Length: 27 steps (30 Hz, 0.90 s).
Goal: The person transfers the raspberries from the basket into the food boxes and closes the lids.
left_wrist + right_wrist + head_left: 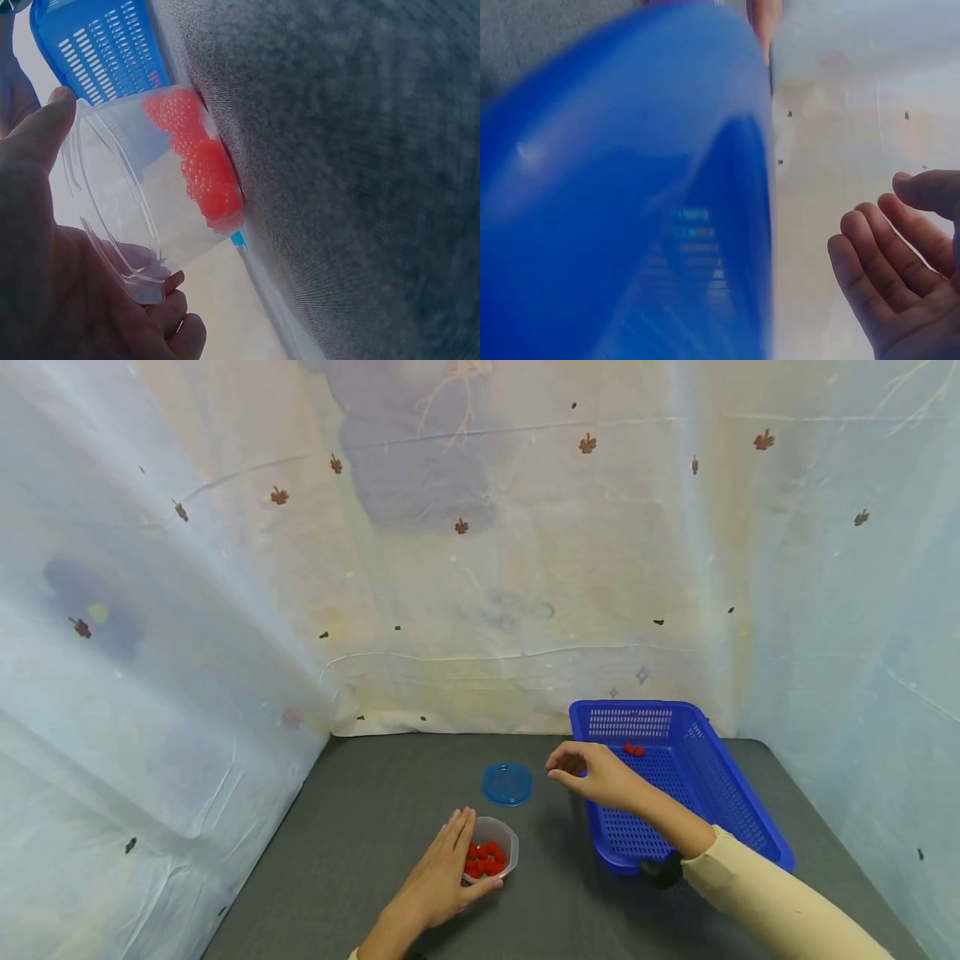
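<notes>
My left hand (435,872) holds a clear plastic tub (507,832) between thumb and fingers, the thumb at its front side. Bumpy red raspberries (214,180) lie in the bottom of the tub, which stands upright on the dark table. Over the near-left edge of a blue perforated basket (750,806), my right hand (596,772) hovers with loosely bent fingers and nothing visible in its grasp. A few more raspberries (634,750) sit at the far end of the basket. In the right wrist view, the right fingers (885,262) are apart from the basket wall.
A round blue lid (507,784) lies flat behind the tub, left of the basket. The dark grey table (360,827) reaches back to a patterned hanging sheet (525,568), which also encloses both sides.
</notes>
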Each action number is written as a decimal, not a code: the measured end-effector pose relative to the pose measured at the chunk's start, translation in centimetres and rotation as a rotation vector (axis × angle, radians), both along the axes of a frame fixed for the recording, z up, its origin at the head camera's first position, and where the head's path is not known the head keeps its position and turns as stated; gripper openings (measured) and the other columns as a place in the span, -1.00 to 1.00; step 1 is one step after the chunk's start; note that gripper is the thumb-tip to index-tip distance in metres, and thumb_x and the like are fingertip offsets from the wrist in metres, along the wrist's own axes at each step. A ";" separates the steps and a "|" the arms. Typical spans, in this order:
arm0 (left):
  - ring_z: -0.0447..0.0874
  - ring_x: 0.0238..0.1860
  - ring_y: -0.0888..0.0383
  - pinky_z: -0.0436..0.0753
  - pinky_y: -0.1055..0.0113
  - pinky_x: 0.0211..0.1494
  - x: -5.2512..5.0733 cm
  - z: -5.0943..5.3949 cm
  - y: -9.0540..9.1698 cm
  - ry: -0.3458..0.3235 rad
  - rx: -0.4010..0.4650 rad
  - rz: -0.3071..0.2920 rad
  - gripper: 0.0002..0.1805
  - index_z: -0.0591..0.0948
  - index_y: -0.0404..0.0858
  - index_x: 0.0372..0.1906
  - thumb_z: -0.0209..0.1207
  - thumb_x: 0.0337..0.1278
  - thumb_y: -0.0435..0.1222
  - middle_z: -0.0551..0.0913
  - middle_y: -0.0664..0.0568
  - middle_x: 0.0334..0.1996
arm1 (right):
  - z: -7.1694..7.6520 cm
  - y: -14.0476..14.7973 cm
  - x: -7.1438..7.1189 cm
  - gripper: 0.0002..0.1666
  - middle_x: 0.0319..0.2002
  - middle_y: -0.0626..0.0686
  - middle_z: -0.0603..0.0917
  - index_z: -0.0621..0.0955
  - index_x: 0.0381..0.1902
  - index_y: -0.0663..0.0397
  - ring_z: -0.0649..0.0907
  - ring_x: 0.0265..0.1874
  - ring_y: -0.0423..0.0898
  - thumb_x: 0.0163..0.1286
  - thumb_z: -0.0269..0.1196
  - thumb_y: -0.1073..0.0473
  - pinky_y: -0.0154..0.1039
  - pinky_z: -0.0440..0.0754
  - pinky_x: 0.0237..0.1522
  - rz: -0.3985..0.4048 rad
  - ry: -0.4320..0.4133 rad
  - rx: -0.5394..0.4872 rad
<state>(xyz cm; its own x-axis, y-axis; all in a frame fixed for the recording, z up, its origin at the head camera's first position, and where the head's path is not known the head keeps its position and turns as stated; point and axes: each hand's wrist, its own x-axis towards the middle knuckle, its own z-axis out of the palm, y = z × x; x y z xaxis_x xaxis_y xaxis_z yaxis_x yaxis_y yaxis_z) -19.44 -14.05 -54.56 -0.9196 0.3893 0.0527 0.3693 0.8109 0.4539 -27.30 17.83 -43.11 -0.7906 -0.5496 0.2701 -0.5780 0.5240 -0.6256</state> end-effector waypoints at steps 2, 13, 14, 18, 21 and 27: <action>-0.05 0.74 -0.16 0.17 -0.23 0.70 0.0 0.0 0.0 0.002 -0.001 0.000 0.24 0.02 -0.24 0.77 0.23 0.30 0.42 0.03 -0.12 0.75 | 0.1 0.6 -0.2 -0.89 -0.17 -0.07 0.77 0.73 -0.01 -0.04 0.73 -0.17 -0.13 0.59 0.35 0.14 -0.14 0.78 -0.04 -0.017 0.001 0.003; -0.04 0.74 -0.17 0.17 -0.25 0.69 0.3 0.3 -0.1 0.024 0.005 -0.018 0.23 0.04 -0.28 0.76 0.24 0.32 0.39 0.04 -0.16 0.74 | 0.1 4.1 -1.9 -0.86 -0.16 0.01 0.78 0.74 0.01 0.02 0.71 -0.22 -0.13 0.59 0.36 0.14 -0.22 0.74 -0.14 -0.121 0.012 0.031; -0.04 0.74 -0.18 0.17 -0.25 0.69 0.3 0.3 -0.1 0.024 0.006 -0.019 0.23 0.04 -0.28 0.76 0.24 0.32 0.39 0.04 -0.16 0.74 | 0.1 4.4 -2.1 -0.85 -0.16 0.02 0.78 0.74 0.01 0.05 0.72 -0.22 -0.12 0.59 0.36 0.14 -0.22 0.74 -0.15 -0.130 0.011 0.032; -0.04 0.74 -0.17 0.16 -0.24 0.69 0.2 0.3 -0.1 0.023 0.006 -0.022 0.23 0.03 -0.28 0.76 0.23 0.33 0.39 0.04 -0.16 0.74 | 0.0 5.5 -2.9 -0.83 -0.16 0.02 0.78 0.73 0.01 0.13 0.75 -0.20 -0.03 0.59 0.35 0.17 -0.20 0.75 -0.13 -0.162 0.001 0.023; -0.04 0.74 -0.18 0.16 -0.25 0.69 0.3 0.3 -0.1 0.019 0.002 -0.025 0.24 0.03 -0.29 0.76 0.21 0.32 0.41 0.03 -0.17 0.74 | -0.2 6.3 -3.5 -0.88 -0.16 0.03 0.79 0.74 -0.02 0.11 0.76 -0.19 -0.01 0.58 0.35 0.21 -0.19 0.76 -0.11 -0.185 -0.011 0.010; -0.04 0.74 -0.18 0.17 -0.25 0.69 0.3 0.3 -0.1 0.014 -0.004 -0.028 0.25 0.02 -0.28 0.76 0.18 0.32 0.44 0.02 -0.17 0.74 | -1.0 8.0 -4.8 -0.87 -0.14 0.12 0.79 0.73 -0.01 0.13 0.75 -0.20 -0.05 0.57 0.36 0.23 -0.12 0.78 -0.11 -0.233 -0.008 0.013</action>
<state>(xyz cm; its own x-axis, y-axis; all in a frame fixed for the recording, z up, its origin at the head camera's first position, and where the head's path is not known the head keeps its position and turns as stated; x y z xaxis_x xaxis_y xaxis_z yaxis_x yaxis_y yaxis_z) -19.19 -14.20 -54.25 -0.9073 0.4155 0.0643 0.3988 0.8017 0.4452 -32.07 25.84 -44.08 -0.8986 -0.3550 0.2577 -0.4355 0.6512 -0.6216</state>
